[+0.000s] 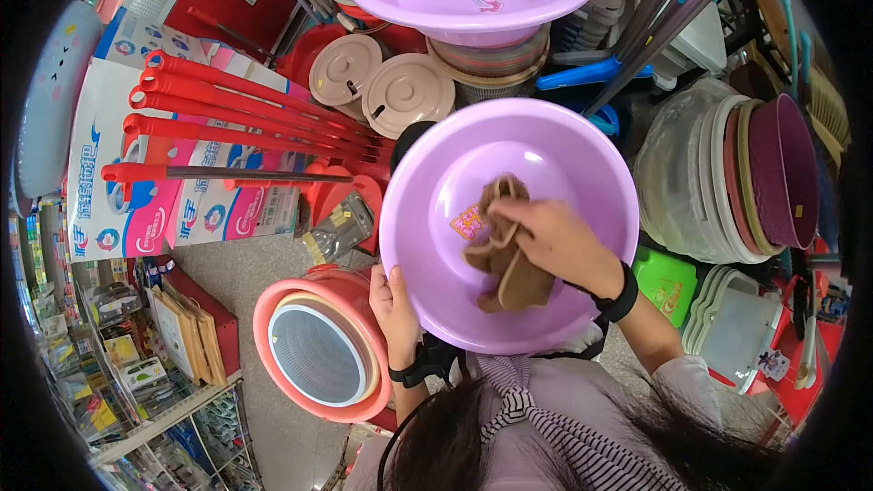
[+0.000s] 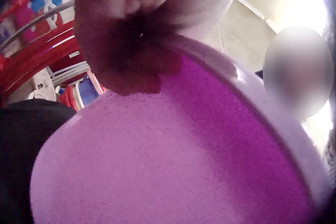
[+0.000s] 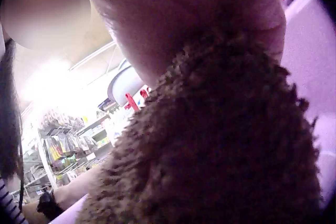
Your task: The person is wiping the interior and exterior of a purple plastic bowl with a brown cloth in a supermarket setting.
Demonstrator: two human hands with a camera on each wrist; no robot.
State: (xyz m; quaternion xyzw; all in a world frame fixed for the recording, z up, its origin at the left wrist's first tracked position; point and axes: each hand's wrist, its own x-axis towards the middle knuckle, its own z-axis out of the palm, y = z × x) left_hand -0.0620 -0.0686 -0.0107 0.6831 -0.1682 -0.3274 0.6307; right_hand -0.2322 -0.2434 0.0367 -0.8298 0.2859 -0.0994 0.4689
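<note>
A light purple basin [image 1: 582, 173] is held tilted in front of the person's body, its inside facing up. The left hand [image 1: 395, 314] grips the basin's left rim; in the left wrist view the left hand [image 2: 142, 29] has its fingers curled over the edge of the basin [image 2: 126, 155]. Inside the basin, the right hand [image 1: 568, 241] holds a bunched brown cloth [image 1: 527, 284] against the inner surface. The right wrist view shows the fluffy cloth [image 3: 210, 140] under the right hand [image 3: 184, 19], whose fingertips are hidden there.
Another purple basin [image 1: 546, 0] stands on a stack ahead. Red poles [image 1: 245, 114] stick out at the left, above nested round baskets [image 1: 265, 336]. Stacked basins [image 1: 796, 173] and a green item [image 1: 664, 284] are at the right. Shelves of goods [image 1: 118, 355] line the lower left.
</note>
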